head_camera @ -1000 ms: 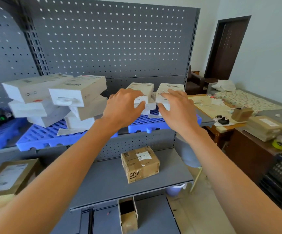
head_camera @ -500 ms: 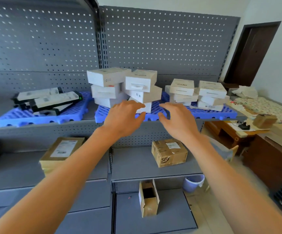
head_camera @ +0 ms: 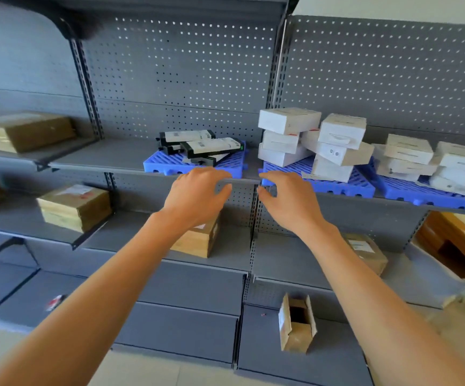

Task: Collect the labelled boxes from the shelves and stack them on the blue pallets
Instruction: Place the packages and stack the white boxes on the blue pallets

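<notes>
Both hands empty, fingers loosely spread, held before shelf edge [head_camera: 242,181]. Left hand [head_camera: 195,197] just below left pallet [head_camera: 170,166]; right hand [head_camera: 287,201] at near-left corner of middle pallet [head_camera: 337,183].

Likely next pick: brown box [head_camera: 200,238], directly below left hand, partly hidden by it; left hand nearer; long axis unclear.

Count:
- 3 blue pallets
- brown boxes on shelves: about 5, some blurred
- black-white boxes [head_camera: 200,146] on left pallet: about 3
- white boxes [head_camera: 309,140] on other pallets: exact count unclear

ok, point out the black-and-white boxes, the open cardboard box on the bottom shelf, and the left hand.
black-and-white boxes [head_camera: 207,146]: head view, white label face of the front box.
open cardboard box [head_camera: 295,341]: head view, brown lower side.
left hand [head_camera: 195,195]: head view, back of the hand.
</notes>
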Demonstrator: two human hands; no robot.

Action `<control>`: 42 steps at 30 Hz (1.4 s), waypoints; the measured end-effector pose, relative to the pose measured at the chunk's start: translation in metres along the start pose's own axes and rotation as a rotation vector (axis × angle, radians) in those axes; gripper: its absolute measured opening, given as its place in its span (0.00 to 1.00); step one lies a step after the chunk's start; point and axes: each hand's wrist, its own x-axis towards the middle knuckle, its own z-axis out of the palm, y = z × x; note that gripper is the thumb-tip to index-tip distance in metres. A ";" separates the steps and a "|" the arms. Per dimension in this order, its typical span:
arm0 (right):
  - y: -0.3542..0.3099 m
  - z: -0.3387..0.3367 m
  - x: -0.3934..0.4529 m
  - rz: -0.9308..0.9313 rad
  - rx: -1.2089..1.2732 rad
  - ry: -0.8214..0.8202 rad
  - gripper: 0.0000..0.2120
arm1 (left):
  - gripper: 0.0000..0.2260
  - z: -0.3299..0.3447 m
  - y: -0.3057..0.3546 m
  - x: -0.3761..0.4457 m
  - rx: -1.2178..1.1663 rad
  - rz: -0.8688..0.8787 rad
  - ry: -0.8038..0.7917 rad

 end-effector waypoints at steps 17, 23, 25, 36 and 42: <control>-0.067 0.090 0.105 -0.160 0.148 -0.035 0.20 | 0.16 -0.010 -0.135 0.035 -0.018 -0.196 0.056; -0.076 0.119 0.175 -0.214 0.142 0.010 0.19 | 0.17 -0.004 -0.183 0.095 -0.021 -0.183 0.090; -0.079 0.126 0.193 -0.227 0.137 0.005 0.19 | 0.17 -0.001 -0.195 0.111 -0.016 -0.186 0.101; -0.103 0.165 0.265 -0.246 0.103 -0.107 0.18 | 0.24 0.008 -0.268 0.174 -0.086 -0.202 0.106; -0.122 0.187 0.293 -0.181 -0.105 -0.160 0.20 | 0.23 0.016 -0.312 0.216 -0.147 -0.111 0.047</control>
